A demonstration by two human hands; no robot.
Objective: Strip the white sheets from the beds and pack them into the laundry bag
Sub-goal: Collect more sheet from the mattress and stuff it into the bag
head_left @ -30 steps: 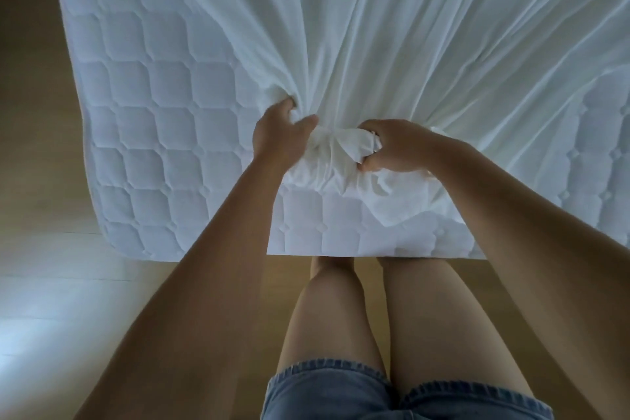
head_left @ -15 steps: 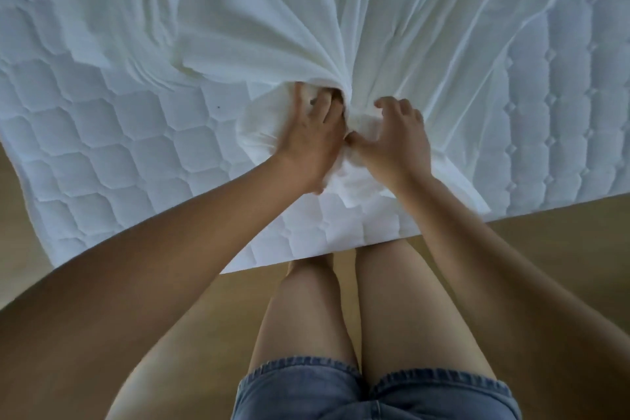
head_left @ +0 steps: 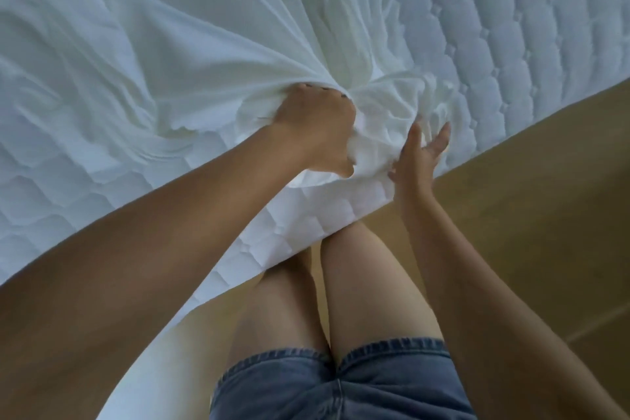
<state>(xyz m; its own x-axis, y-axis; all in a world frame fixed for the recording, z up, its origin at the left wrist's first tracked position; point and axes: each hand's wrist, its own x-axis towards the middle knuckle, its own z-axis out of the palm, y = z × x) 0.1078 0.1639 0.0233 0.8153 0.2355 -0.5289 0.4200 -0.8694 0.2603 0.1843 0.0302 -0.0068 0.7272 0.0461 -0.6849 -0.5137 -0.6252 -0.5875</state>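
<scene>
- Left hand (head_left: 317,133), mid-frame, fist clenched round a bunch of sheet (head_left: 204,44).
- Right hand (head_left: 417,155) just beside it, fingers spread, seemingly touching the bunch.
- Sheet sprawls across the mattress (head_left: 511,44), upper frame.

The quilted mattress (head_left: 511,44) fills the top of my view, its near edge slanting from lower left up to the right, with the wooden floor (head_left: 528,198) below it. The white sheet (head_left: 204,44) lies loose and crumpled over most of the mattress. Its folds are drawn toward a bunch near the edge, which my left hand (head_left: 317,126) grips. Bare quilting shows on the right and along the near left edge. My right hand (head_left: 417,157), fingers spread, is just beside the bunch. I stand on the floor, legs against the mattress side.
</scene>
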